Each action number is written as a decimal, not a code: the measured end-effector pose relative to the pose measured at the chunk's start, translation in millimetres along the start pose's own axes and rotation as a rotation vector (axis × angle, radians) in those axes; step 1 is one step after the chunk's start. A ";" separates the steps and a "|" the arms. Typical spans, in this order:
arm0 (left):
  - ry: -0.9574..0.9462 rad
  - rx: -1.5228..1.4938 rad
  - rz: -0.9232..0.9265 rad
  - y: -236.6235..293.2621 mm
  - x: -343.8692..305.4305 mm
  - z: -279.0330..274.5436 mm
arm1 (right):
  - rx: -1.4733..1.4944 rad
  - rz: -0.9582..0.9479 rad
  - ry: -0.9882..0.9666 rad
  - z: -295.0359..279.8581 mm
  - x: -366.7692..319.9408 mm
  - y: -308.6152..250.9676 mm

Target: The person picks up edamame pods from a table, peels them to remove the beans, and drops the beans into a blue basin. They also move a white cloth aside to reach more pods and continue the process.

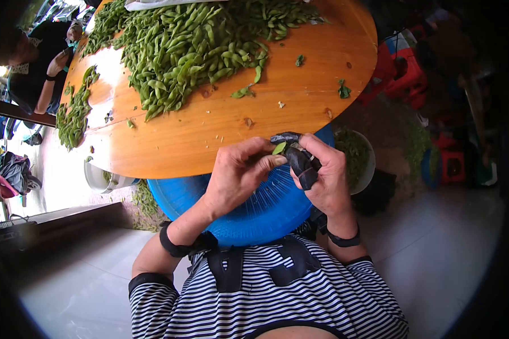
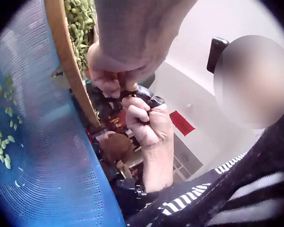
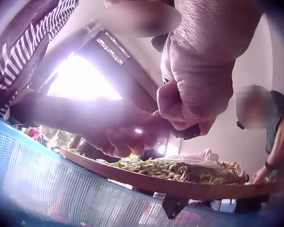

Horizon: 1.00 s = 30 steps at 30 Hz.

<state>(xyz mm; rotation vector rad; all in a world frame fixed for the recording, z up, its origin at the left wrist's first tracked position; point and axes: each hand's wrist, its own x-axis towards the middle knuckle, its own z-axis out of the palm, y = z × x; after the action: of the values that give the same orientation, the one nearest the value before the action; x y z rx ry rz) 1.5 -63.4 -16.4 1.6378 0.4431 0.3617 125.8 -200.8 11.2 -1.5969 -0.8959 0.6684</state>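
Observation:
My left hand (image 1: 236,172) pinches a green soybean pod (image 1: 279,148) between thumb and fingers, over the near edge of the wooden table. Opposite it, my right hand (image 1: 327,178) has its fingers curled in at the pod's other end. Black coverings (image 1: 306,169) wrap the right thumb and a finger. Below both hands sits a blue plastic basket (image 1: 237,229). In the left wrist view, loose green shelled beans (image 2: 4,149) lie in that basket. The fingertips partly hide the pod.
A large heap of soybean pods (image 1: 181,51) covers the far part of the wooden table (image 1: 305,107). White buckets (image 1: 371,166) stand on both sides beneath its edge. Another person (image 1: 45,68) sits at the left. Red stools (image 1: 407,79) are at the right.

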 end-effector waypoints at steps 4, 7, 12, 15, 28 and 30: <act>-0.262 -0.551 -0.322 0.1 4.2 -14.8 | 0.264 0.201 -0.151 -8.2 1.9 -1.2; -0.364 -0.818 -0.418 -7.5 3.8 -18.9 | 0.782 0.151 -0.266 -9.6 4.4 18.1; -0.315 -0.686 -0.500 4.4 7.9 -18.8 | 0.631 0.268 -0.194 -6.9 3.2 8.9; -0.247 -0.593 -0.525 12.8 8.5 -15.3 | 0.229 0.210 -0.065 3.7 2.5 1.0; -0.255 -0.133 -0.257 9.9 0.5 -5.2 | -0.264 -0.297 0.020 0.3 10.8 8.6; -0.340 -0.179 -0.307 11.9 2.6 -9.8 | -0.048 -0.078 -0.067 -8.0 7.6 5.6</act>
<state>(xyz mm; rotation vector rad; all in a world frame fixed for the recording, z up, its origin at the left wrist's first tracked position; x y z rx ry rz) 0.0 -54.6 -3.6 1.3953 0.3836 -0.1043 137.6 -199.2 7.7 -1.5810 -1.0253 0.6532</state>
